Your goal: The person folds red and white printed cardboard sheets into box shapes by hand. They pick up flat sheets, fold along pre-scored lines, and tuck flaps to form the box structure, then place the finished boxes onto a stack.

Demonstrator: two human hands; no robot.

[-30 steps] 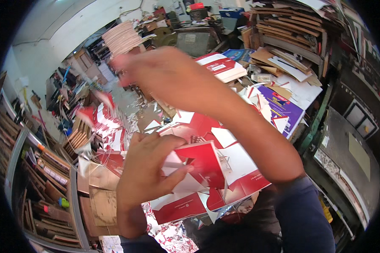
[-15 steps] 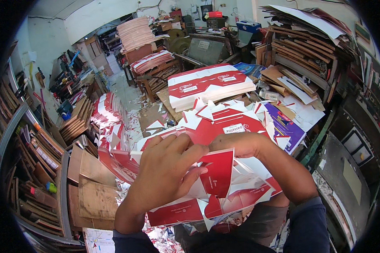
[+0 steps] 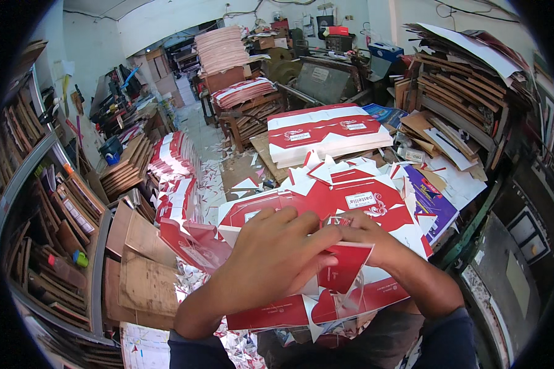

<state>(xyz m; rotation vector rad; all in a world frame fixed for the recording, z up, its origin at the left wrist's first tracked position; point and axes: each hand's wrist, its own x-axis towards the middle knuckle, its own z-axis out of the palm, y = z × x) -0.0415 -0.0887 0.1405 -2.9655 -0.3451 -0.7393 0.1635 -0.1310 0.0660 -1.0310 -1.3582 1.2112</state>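
Note:
Red-and-white die-cut card sheets (image 3: 266, 314) lie in front of me, tilted over my lap. My left hand (image 3: 283, 246) is closed on their edge, its thumb against a raised red flap (image 3: 346, 265). Just to its right, my right hand (image 3: 378, 241) has its fingers curled in at the same edge, close to the left fingertips. A thin pale strip of card shows between the two hands; what exactly the right fingers pinch is partly hidden. Beyond the hands lies more printed card (image 3: 385, 200) with loose triangular offcuts (image 3: 319, 173) on it.
A thick stack of printed sheets (image 3: 326, 132) sits farther back. Stacked trimmed blanks (image 3: 175, 157) and cardboard boards (image 3: 146, 280) stand on the left beside a metal shelf (image 3: 101, 264). Offcuts litter the floor. A grey machine (image 3: 505, 277) is at the right.
The view has swung left, so the scene sits farther right in the picture. My right fingers have come up at the card's edge, closer to my left hand.

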